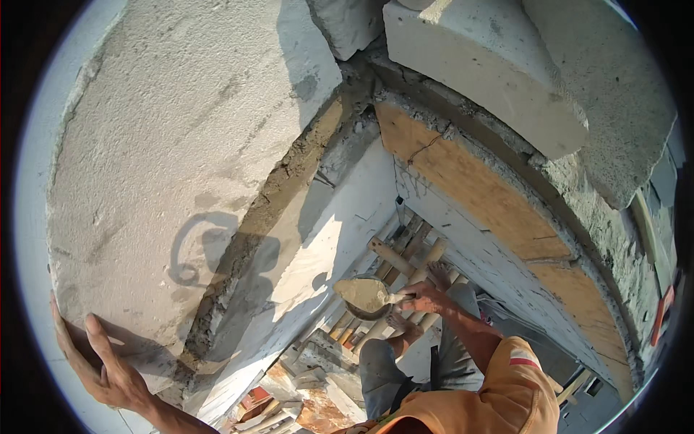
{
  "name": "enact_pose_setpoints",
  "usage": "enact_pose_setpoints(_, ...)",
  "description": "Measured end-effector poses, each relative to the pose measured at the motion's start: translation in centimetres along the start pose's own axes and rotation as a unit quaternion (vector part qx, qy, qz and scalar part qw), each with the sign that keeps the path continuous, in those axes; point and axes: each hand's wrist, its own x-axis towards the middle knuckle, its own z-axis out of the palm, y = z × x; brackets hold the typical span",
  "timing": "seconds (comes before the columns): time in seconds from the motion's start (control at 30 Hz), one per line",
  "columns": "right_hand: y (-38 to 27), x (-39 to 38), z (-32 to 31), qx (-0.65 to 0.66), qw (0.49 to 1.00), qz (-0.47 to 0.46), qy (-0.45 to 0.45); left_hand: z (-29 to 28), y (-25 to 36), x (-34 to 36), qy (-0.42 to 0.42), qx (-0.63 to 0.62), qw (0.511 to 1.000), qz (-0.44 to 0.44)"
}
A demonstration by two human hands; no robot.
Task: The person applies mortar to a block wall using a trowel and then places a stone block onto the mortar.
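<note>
My left hand (101, 372) rests against the near end of a large pale concrete block (181, 130), fingers stretched out and thumb apart from them. The block lies on a mortar bed (267, 199) along the top of the left wall. Low in the corner, my right hand (426, 297) is closed round the handle of a trowel (363, 293). Its blade carries a heap of wet, sandy mortar. Beneath the blade shows the dark rim of a round container, mostly hidden by the trowel.
More pale blocks (484, 72) sit on the right wall, above an orange-brown board (463, 181). A nail-like metal piece (324, 179) sticks out of the left wall. My bare feet are by bamboo poles (390, 257). Broken boards (325, 405) lie below; a red-handled tool (662, 315) is far right.
</note>
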Motion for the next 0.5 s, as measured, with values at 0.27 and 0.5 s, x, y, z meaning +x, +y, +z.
enact_pose_setpoints(0.27,-26.8,-15.9,-8.3,0.075,0.985,0.060,0.144,-0.2,0.5,1.4,-0.078,0.027,0.992,0.098)
enact_pose_setpoints(0.5,-45.8,-24.4,-8.5,0.053,0.961,-0.011,0.273,-0.2,0.2,1.4,-0.094,-0.037,0.991,0.086)
